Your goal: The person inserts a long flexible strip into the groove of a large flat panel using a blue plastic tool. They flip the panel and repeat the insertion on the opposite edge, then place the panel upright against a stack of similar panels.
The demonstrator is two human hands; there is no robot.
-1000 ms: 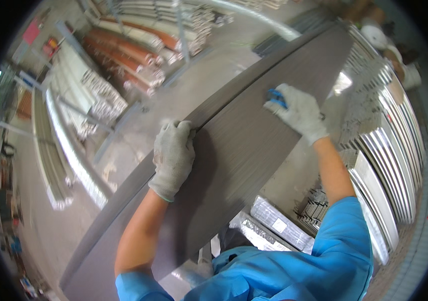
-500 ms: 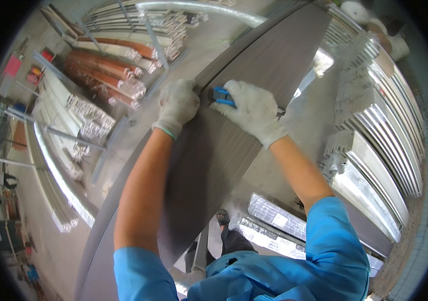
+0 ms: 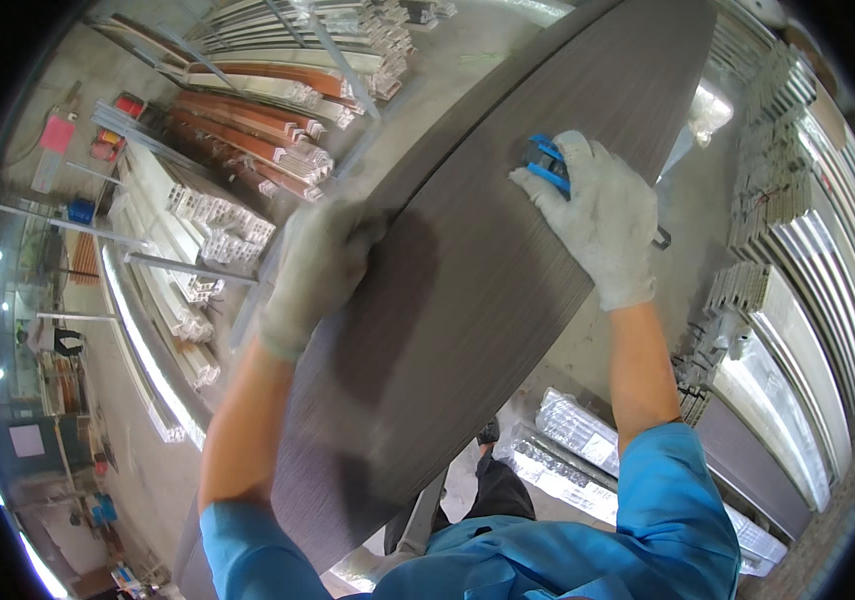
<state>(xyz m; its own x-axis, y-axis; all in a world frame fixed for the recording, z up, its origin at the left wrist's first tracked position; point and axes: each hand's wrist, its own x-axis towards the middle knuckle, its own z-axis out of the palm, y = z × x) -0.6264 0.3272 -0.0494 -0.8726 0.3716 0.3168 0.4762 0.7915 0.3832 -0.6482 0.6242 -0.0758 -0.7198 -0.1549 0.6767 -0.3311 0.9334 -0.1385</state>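
Observation:
A long dark grey-brown panel with fine lengthwise grain runs from the lower left to the upper right in front of me. A seam follows its left side. My right hand, in a pale work glove, grips a small blue-and-dark hand tool over the panel's face. The tool's exact kind cannot be made out. Over the panel's left edge, beside the seam, is my gloved left hand, blurred by motion. Its fingers look curled, and whatever they may hold is hidden.
Racks of white profiles and brown profiles stand at the left. Stacked silvery profiles line the right side. Wrapped bundles lie on the floor near my legs. A metal support bar shows beneath the panel.
My right hand has moved right along the panel with the blue tool, away from the seam. The left hand has shifted left and nearer me, so the hands are farther apart.

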